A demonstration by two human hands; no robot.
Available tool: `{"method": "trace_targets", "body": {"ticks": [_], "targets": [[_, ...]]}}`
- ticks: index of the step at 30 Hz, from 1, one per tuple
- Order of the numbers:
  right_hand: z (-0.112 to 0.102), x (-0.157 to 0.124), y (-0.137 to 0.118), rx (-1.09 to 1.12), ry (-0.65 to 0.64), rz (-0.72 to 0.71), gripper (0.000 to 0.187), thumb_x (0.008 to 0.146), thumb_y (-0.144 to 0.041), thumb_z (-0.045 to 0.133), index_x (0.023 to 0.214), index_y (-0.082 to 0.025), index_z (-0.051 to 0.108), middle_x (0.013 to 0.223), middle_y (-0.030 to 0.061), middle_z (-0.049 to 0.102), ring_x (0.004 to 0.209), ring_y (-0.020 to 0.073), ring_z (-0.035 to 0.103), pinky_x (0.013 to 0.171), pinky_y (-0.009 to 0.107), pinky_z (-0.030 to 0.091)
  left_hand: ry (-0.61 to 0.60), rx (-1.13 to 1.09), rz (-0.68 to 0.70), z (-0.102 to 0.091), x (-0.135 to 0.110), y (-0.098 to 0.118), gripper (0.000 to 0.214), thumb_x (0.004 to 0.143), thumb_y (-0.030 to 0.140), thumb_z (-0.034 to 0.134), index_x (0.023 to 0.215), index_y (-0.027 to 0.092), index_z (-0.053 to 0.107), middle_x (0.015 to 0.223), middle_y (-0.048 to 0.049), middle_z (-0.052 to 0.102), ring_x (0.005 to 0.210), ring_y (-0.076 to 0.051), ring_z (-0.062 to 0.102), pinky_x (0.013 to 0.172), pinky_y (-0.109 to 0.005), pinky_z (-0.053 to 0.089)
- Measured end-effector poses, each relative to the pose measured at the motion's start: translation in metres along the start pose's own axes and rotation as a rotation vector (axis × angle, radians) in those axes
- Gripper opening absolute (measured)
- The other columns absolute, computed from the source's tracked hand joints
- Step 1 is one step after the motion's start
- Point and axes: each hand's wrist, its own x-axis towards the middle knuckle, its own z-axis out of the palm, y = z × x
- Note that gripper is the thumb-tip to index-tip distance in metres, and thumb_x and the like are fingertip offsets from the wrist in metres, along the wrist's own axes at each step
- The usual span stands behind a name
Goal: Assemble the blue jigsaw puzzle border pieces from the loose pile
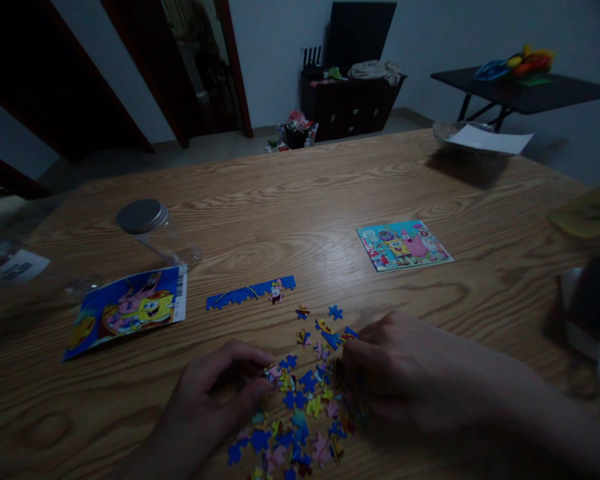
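Observation:
Loose jigsaw puzzle pieces (300,400), blue, pink and yellow, lie in a heap between my hands. My left hand (215,393) has its thumb and index finger closed around a pinkish puzzle piece (273,373) at the heap's left edge. My right hand (400,373) is curled down at the right side, its fingertips hidden; a blue piece (349,334) shows beside its knuckles. Whatever those fingers hold cannot be made out. Beyond the heap lies a joined blue puzzle strip (240,295) with a pink cartoon face near its right end.
A cartoon picture card (403,245) lies farther back; another printed sheet (130,310) is at left. Near that sheet stands a clear jar (147,223) with a grey lid. A glass bowl (445,137) holding white paper sits at the wooden table's (280,200) far right.

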Motion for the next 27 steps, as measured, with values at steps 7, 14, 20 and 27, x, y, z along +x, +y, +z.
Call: {"method": "trace_targets", "body": {"ticks": [7,14,20,27], "targets": [[0.009,0.003,-0.011,-0.012,0.001,-0.022,0.008,0.097,-0.027,0.061,0.097,-0.02,0.057,0.076,0.0007,0.067,0.059,0.0141,0.051,0.055,0.033,0.029,0.03,-0.035,-0.016,0.002,0.006,0.012,0.009,0.082,0.03,0.082,0.085,0.023,0.078,0.075,-0.0007,0.077,0.065,-0.016,0.075,0.062,-0.019,0.062],[0.009,0.0,-0.008,0.004,0.001,-0.028,0.01,0.098,-0.027,0.061,0.097,-0.022,0.054,0.078,0.0017,0.067,0.06,0.0157,0.052,0.055,0.034,0.032,0.015,-0.027,-0.014,0.002,0.006,0.012,0.01,0.082,0.031,0.082,0.085,0.022,0.078,0.074,-0.0008,0.076,0.065,-0.016,0.074,0.061,-0.019,0.062],[0.008,0.0,-0.009,-0.013,-0.045,-0.009,0.011,0.099,-0.029,0.062,0.096,-0.02,0.055,0.075,0.0016,0.066,0.057,0.0141,0.05,0.053,0.033,0.028,0.013,-0.023,0.001,0.002,0.005,0.006,0.008,0.083,0.03,0.082,0.088,0.024,0.079,0.077,-0.0005,0.077,0.067,-0.015,0.075,0.063,-0.018,0.062],[0.009,0.001,-0.012,-0.033,-0.059,-0.012,0.008,0.099,-0.026,0.06,0.095,-0.02,0.055,0.074,-0.0002,0.065,0.054,0.0129,0.041,0.051,0.034,0.026,0.01,-0.025,-0.004,0.002,0.004,0.006,0.008,0.083,0.029,0.082,0.088,0.024,0.078,0.075,-0.0002,0.076,0.066,-0.015,0.074,0.062,-0.018,0.062]]}}
